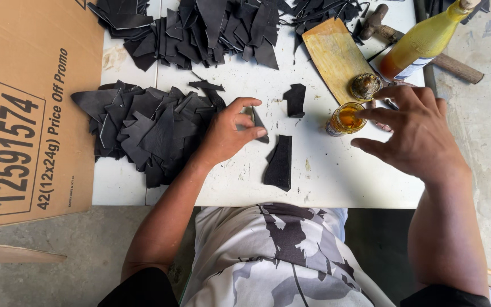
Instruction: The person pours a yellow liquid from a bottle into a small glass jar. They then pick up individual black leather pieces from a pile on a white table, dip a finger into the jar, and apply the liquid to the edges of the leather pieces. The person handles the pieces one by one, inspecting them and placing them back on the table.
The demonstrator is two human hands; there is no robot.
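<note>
1. White worktable [336, 182], pretty scuffed and stained, sitting on a bare concrete floor, with a big cardboard box [24, 108] leaning at its left edge.
2. Left hand [228, 133] has thumb and fingers pinched on a small black leather piece [258, 122], holding it just above the tabletop near the middle.
3. Right next to that hand, on its left, is a heap of black cut pieces [143, 128]; a bigger heap [211, 28] sits at the far edge.
4. Two loose black pieces lie flat on the table: one [295, 99] further out and a longer one [279, 162] close to the person.
5. Right hand [413, 133] hovers with fingers spread apart, gripping nothing, fingertips just over a small glass jar of amber liquid [345, 118].
6. Near the jar: a worn wooden board [333, 54], a gunky round lid [365, 85], a yellow bottle [421, 40] and a hammer [387, 25].
</note>
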